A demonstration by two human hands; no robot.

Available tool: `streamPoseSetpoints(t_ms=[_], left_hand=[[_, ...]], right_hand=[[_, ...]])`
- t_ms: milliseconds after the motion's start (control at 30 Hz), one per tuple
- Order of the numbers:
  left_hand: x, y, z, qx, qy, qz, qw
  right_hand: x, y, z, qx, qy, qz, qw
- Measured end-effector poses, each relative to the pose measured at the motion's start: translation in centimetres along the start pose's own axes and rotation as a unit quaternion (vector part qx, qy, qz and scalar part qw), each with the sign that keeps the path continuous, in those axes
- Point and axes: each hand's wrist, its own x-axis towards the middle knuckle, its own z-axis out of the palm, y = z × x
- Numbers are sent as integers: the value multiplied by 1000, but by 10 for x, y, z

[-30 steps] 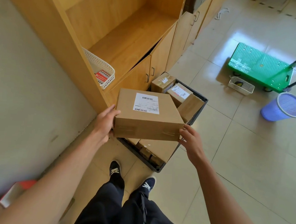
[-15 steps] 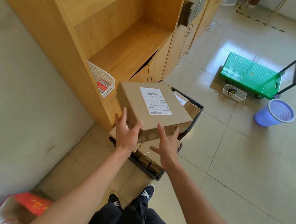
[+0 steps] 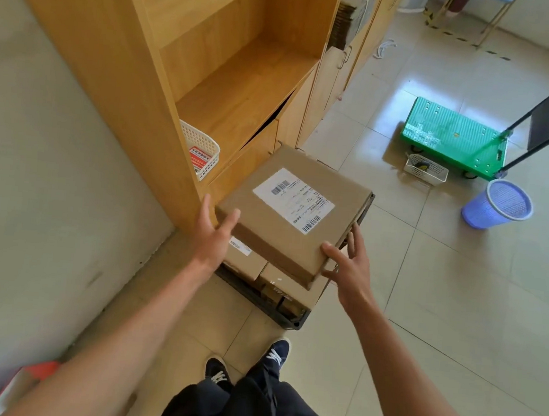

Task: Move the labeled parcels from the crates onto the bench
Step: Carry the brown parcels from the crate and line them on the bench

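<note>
Parcel [image 3: 294, 209] is a flat brown carton with a white shipping label [image 3: 293, 200] on top, sitting tilted above the dark crate [image 3: 284, 316] on the floor, right next to the wooden cabinet [image 3: 238, 80]. Left hand [image 3: 212, 232] has straight fingers touching its near-left corner, right hand [image 3: 349, 265] has spread fingers against the near-right corner, so neither grip is really wrapped around it. More cartons [image 3: 248, 260] sit underneath in the crate. Far right there's a green cart [image 3: 454, 136], a purple basket [image 3: 498, 204] and a small white basket [image 3: 426, 168].
</note>
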Motion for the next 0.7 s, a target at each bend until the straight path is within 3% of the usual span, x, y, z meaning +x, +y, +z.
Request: streamPoseSetpoints(t_ms=[100, 233, 433, 700], left_hand=[[22, -2, -38, 29, -4, -17, 999], [31, -5, -68, 12, -78, -75, 994], [8, -20, -91, -113, -216, -143, 959], [-21, -33, -112, -91, -207, -133, 965]], right_hand=[[-6, 3, -13, -24, -58, -3, 998], [-11, 7, -17, -19, -119, 10, 993], [-19, 9, -6, -28, -161, 37, 986], [-33, 7, 18, -105, -172, 30, 979]])
